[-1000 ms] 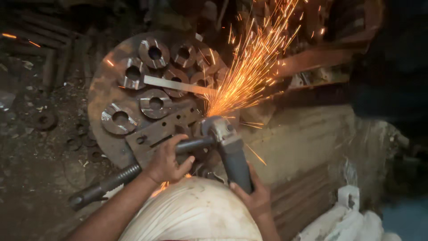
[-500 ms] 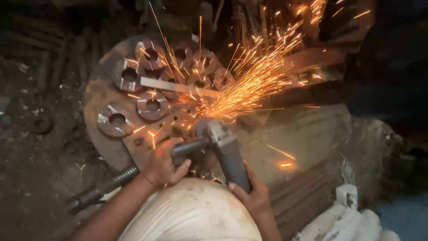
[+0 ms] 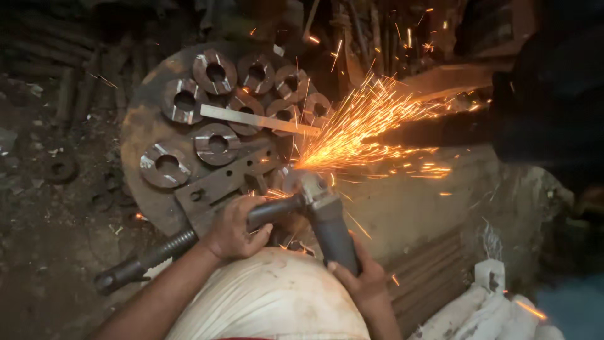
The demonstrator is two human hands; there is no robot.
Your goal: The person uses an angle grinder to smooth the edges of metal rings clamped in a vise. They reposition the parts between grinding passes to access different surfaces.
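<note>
A dim workshop floor of dark, gritty earth is seen from above, strewn with scrap iron and small rusted rings. At its middle lies a large round steel plate, rust-brown and pitted, taken here as the landmark. On the plate are laid several thick machined rings, dull grey with bright ground patches on their faces, each bored through the middle. Across them a flat, pale steel strip is laid slantwise. At the plate's near edge a flat bar with a drilled hole is set.

At the plate's near right edge an angle grinder is held, its body dark and smooth, its head metallic grey. The side handle is wrapped fully by the left hand, fingers curled tight around it. The body of the grinder is clasped from below by the right hand, the grip closed firmly. From the disc's contact point, just right of the plate, a broad fan of orange sparks is thrown up and to the right; the piece being ground is hidden by the glare.

Near the plate's lower left a long threaded rod, dark and ribbed, is seen slanting out from under the left hand. Below the grinder a rounded knee in pale, dusty cloth fills the foreground and hides the ground there. To the far right of the plate crumpled white sacking is heaped, and rough planks lie beside it.
</note>
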